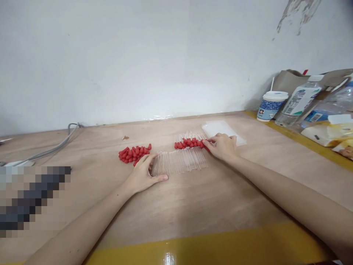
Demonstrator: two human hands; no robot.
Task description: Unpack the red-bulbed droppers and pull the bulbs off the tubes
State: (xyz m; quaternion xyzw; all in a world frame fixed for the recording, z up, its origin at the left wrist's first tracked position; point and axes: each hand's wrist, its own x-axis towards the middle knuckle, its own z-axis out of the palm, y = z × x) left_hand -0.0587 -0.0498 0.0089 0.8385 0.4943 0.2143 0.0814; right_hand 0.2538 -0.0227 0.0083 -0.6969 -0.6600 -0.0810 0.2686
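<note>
A row of clear glass tubes [182,162] lies side by side on the wooden table [193,198]. My left hand [145,172] rests at the row's left end, fingers cupped against the tubes, thumb stretched along the front. Just beyond that hand sits a loose pile of red rubber caps [134,153]. A second row of tubes with red caps [190,143] fitted lies behind the first. My right hand [223,146] is at its right end, fingertips pinched on the last red-capped tube.
A clear plastic bag [220,129] lies flat behind my right hand. At the right edge stand a lidded paper cup [271,106], plastic bottles [299,101], a brown bag and tissue packs. A grey cable [59,145] runs along the left. Yellow tape marks the table's front edge.
</note>
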